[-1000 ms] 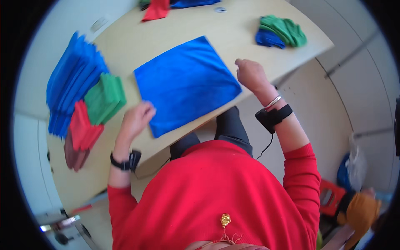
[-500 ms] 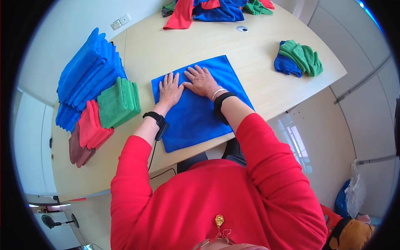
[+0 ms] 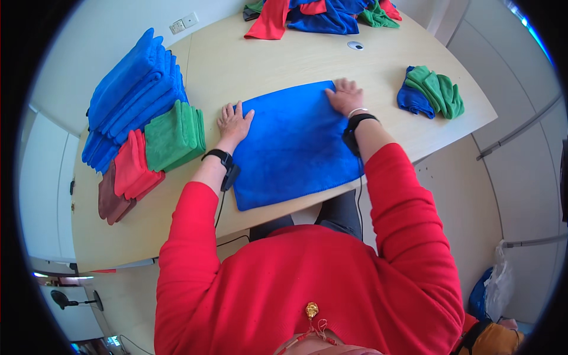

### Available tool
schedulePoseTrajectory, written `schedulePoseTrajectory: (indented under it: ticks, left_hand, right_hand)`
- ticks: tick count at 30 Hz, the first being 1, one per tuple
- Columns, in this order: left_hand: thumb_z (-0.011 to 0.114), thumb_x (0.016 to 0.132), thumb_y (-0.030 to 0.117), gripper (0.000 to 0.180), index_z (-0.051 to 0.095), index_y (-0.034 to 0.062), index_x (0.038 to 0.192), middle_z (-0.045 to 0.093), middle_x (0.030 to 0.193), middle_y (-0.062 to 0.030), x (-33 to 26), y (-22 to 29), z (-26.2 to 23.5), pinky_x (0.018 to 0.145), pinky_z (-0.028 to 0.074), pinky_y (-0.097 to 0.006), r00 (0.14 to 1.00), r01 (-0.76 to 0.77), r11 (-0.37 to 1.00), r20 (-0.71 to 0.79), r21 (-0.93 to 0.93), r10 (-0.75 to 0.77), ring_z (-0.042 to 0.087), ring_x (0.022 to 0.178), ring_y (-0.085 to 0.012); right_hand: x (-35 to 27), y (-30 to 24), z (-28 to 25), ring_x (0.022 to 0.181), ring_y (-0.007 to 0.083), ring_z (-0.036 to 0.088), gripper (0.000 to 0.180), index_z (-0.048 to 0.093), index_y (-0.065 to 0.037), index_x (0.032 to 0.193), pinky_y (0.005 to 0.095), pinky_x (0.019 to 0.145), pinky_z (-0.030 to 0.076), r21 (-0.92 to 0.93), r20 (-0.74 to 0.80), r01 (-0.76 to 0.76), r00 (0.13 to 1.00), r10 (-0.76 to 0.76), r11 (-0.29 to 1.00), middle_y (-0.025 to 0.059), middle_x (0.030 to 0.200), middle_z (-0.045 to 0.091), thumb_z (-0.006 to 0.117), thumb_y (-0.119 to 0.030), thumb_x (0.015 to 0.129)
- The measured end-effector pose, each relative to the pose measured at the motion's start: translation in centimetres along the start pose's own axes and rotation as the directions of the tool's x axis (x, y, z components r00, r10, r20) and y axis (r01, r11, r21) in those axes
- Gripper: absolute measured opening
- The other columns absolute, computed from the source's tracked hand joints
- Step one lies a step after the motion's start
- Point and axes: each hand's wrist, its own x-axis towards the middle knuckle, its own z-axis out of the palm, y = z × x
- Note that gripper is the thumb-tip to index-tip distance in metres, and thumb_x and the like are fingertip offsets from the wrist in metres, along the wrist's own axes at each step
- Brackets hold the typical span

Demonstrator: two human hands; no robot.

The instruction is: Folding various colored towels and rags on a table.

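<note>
Pressing flat on a blue microfibre cloth [image 3: 296,142], both hands lie open with the fingers spread and grip nothing. The left hand [image 3: 234,121] rests palm down at the cloth's far left corner, its fingers partly on the bare wooden table [image 3: 254,59] just past the edge. The right hand [image 3: 345,96] rests palm down at the far right corner, fingertips reaching the cloth's far edge. Between the two hands the cloth lies spread out smooth, its near edge running back toward the person along the table's front rim. Each wrist carries a black band [image 3: 219,156] with a thin cable leading off it.

Left of the left hand, just beside it, stands a folded green stack [image 3: 174,135]; beyond that lie a red stack [image 3: 135,165], a brown stack [image 3: 112,198] and a tall pile of folded blue cloths [image 3: 133,89]. Right of the right hand, well apart, sits a small crumpled heap of green and blue cloths [image 3: 432,92]. Farther off, beyond both hands, a loose heap of mixed cloths [image 3: 319,12] lies at the table's far edge, with a small round disc [image 3: 355,45] near it.
</note>
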Motion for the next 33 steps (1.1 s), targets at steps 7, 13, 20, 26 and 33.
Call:
schedulePoseTrajectory:
  ticks: [7,13,20,26,33]
  left_hand:
    - [0.039,0.092,0.054,0.071,0.027,0.0099,0.146,0.021,0.151,-0.0186,-7.8,2.3,-2.2,0.112,0.012,-0.054,0.957,-0.285,0.949,0.089,0.136,0.275,0.015,0.141,-0.0362]
    - [0.042,0.093,0.051,0.068,0.028,0.0088,0.145,0.023,0.150,-0.0191,-15.3,3.2,-1.3,0.112,0.015,-0.052,0.886,-0.463,0.880,0.049,0.103,0.460,0.019,0.139,-0.0357]
    - [0.046,0.092,0.048,0.068,0.029,0.0086,0.144,0.024,0.149,-0.0193,-17.2,-0.1,-1.0,0.111,0.016,-0.051,0.905,-0.419,0.904,-0.048,0.082,0.424,0.021,0.139,-0.0357]
    - [0.051,0.090,0.041,0.067,0.029,0.0074,0.144,0.023,0.150,-0.0188,-18.8,-1.2,-1.6,0.111,0.016,-0.051,0.938,-0.347,0.938,-0.018,0.019,0.347,0.020,0.139,-0.0352]
    - [0.051,0.091,0.035,0.064,0.028,0.0072,0.144,0.023,0.150,-0.0180,-19.7,0.8,-1.7,0.111,0.016,-0.051,0.883,-0.455,0.881,-0.060,0.131,0.465,0.020,0.139,-0.0350]
  right_hand:
    - [-10.0,-2.9,-3.4,0.136,0.0390,0.027,0.064,0.036,-0.009,0.141,0.0564,0.108,0.024,-0.039,-0.023,0.293,0.956,-0.294,0.955,0.0156,0.149,0.029,0.043,-0.049,0.092]
    - [-16.8,-6.9,-1.2,0.136,0.0353,0.029,0.059,0.041,-0.011,0.138,0.0522,0.110,0.022,0.107,-0.106,0.417,0.907,-0.407,0.902,0.0141,0.146,0.035,0.047,-0.047,0.091]
    - [-14.8,-0.3,-1.3,0.137,0.0310,0.028,0.059,0.038,-0.015,0.141,0.0485,0.112,0.020,0.024,-0.095,0.189,0.978,-0.186,0.982,0.0093,0.148,0.033,0.040,-0.050,0.094]
    - [-14.6,5.8,-1.9,0.134,0.0356,0.031,0.060,0.039,-0.007,0.139,0.0513,0.109,0.023,-0.076,-0.103,0.041,0.994,-0.048,0.996,0.0158,0.144,0.037,0.045,-0.045,0.092]
    - [-19.2,-7.6,-4.8,0.129,0.0335,0.037,0.054,0.050,-0.010,0.129,0.0551,0.103,0.028,0.257,-0.306,0.453,0.876,-0.373,0.854,0.0136,0.137,0.045,0.056,-0.041,0.086]
